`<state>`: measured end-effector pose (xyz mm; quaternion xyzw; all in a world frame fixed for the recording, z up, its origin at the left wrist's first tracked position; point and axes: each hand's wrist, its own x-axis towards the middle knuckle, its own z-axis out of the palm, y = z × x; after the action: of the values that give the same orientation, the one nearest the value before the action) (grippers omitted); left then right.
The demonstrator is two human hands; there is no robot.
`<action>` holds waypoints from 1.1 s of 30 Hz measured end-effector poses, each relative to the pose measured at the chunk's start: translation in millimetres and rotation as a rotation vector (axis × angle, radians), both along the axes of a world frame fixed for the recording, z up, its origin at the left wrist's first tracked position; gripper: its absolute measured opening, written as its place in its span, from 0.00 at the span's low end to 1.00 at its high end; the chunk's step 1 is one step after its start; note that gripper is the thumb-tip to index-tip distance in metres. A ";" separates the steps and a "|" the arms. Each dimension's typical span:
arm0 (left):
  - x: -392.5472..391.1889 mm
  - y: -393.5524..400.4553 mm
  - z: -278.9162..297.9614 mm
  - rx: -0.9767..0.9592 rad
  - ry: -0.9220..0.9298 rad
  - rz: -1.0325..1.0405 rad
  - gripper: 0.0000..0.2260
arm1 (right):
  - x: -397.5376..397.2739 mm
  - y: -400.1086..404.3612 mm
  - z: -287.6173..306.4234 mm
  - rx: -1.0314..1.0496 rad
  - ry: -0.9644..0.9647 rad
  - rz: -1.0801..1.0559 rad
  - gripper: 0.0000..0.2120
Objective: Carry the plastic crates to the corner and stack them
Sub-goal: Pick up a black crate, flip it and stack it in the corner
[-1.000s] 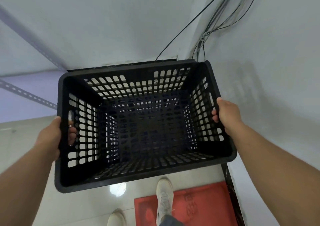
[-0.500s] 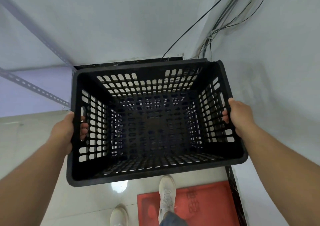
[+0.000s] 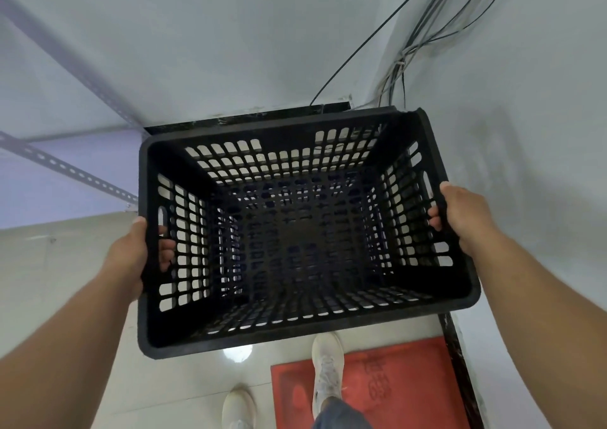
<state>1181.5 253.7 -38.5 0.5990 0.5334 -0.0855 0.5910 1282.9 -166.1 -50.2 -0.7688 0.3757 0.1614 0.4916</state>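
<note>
Two hands carry one black plastic crate (image 3: 295, 231) in the middle of the frame, above the pale tiled floor (image 3: 59, 280) and close to the corner where the two grey walls meet at upper right. The left hand (image 3: 131, 257) is closed around the crate's left side wall, thumb on the outer rim and fingers curled through the handle slot. The right hand (image 3: 460, 218) is wrapped the same way around the right wall, fingertips showing inside. The crate is empty and open-topped, its walls and bottom a lattice of holes; whether another crate sits beneath it cannot be told.

It looks light and stiff: thin moulded plastic that should keep its shape under a two-sided hold. The handle slots at mid-length of each short wall are the sensible place to grip, since they keep it level. The smooth rim could slip in a loose grasp. Cables (image 3: 404, 60) hang down the corner, and a red mat (image 3: 394, 389) lies at lower right beside the person's white shoes (image 3: 326, 356).
</note>
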 end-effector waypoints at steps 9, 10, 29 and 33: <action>5.6 2.3 -2.0 0.042 0.005 -0.016 0.18 | -11.9 3.7 -7.3 -0.067 -0.100 0.024 0.15; 5.2 2.6 -2.7 0.036 0.005 -0.011 0.18 | -12.3 3.2 -7.1 -0.089 -0.112 0.033 0.15; -3.2 -7.4 -9.1 0.113 -0.045 0.015 0.16 | -3.2 4.0 -12.8 -0.135 -0.145 0.056 0.15; -4.7 -3.7 -12.4 0.111 -0.050 0.014 0.16 | -12.2 -0.9 -15.8 -0.166 -0.136 0.080 0.16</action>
<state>1176.8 250.0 -51.0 0.6290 0.5266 -0.0365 0.5707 1270.7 -167.0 -66.0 -0.8305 0.3225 0.0968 0.4438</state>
